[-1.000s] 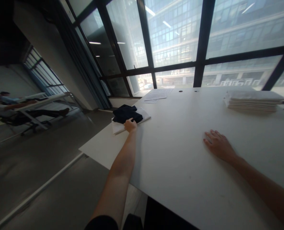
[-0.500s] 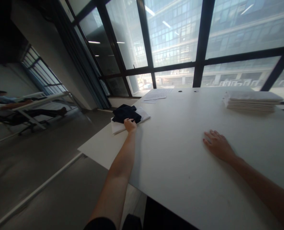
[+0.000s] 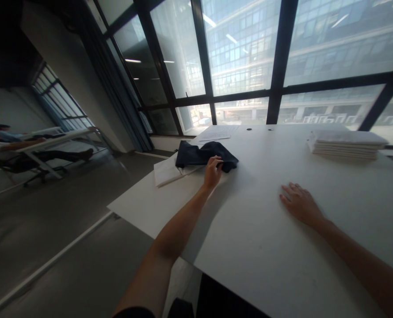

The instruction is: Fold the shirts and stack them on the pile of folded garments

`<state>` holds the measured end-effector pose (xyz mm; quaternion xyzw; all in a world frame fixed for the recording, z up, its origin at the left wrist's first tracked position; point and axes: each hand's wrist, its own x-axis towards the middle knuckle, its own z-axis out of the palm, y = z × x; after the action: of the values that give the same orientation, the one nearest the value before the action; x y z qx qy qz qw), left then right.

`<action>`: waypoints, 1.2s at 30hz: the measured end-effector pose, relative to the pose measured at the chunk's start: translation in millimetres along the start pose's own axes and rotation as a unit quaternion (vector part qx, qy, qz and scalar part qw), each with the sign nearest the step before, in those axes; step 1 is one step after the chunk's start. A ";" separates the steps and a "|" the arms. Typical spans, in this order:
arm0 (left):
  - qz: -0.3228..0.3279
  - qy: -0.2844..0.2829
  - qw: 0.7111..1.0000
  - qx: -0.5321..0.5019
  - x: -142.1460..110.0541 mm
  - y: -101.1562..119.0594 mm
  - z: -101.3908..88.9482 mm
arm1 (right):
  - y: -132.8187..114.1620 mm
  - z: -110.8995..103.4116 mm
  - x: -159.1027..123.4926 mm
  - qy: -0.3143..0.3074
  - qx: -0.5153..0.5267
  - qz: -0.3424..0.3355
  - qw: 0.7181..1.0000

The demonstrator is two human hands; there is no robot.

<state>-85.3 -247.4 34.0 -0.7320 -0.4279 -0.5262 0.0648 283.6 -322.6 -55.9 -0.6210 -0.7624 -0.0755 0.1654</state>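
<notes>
A dark navy cloth (image 3: 196, 154), its exact kind not clear, is gripped at its near edge by my left hand (image 3: 213, 171). The fingers are pinched on the fabric, which stretches left and partly covers a folded white cloth (image 3: 166, 173) near the table's left edge. On the bare white tabletop (image 3: 249, 212), my right hand (image 3: 299, 202) lies flat, palm down, fingers spread a little. It holds nothing.
A stack of folded white cloths (image 3: 347, 145) sits at the far right of the table. Paper sheets (image 3: 218, 132) lie at the back, near the windows. Two dark round spots mark the far tabletop. People sit at another table (image 3: 47, 143) to the left.
My left hand has moved right, drawing the navy cloth partly off the folded white cloth and spreading it wider. The right hand has stayed in place.
</notes>
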 end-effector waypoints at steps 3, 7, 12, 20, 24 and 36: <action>0.045 -0.100 0.990 -0.092 -15.1 41.5 25.1 | -1.7 -0.3 1.7 0.015 0.029 0.012 0.999; 0.105 -0.287 0.935 -0.178 -34.5 90.8 36.1 | -4.3 -10.8 7.9 0.097 0.149 0.046 0.983; 0.159 -0.356 0.901 -0.189 -38.7 111.8 30.9 | -12.0 -35.0 10.4 0.241 0.241 0.034 0.940; -0.035 -0.226 0.969 0.089 -22.8 36.4 31.6 | -46.4 -55.3 -5.2 0.023 0.158 -0.098 0.982; -0.128 -0.235 0.950 0.160 -19.3 4.6 22.0 | -45.6 -71.4 -4.1 -0.051 0.090 -0.030 0.994; -0.048 -0.221 0.967 0.121 -6.7 14.1 11.8 | 51.7 -78.7 4.2 -0.030 -0.046 0.225 0.973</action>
<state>-67.6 -253.5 28.2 -0.7953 -0.5267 -0.2986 0.0310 345.6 -332.8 14.4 -0.7855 -0.6034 -0.0529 0.1268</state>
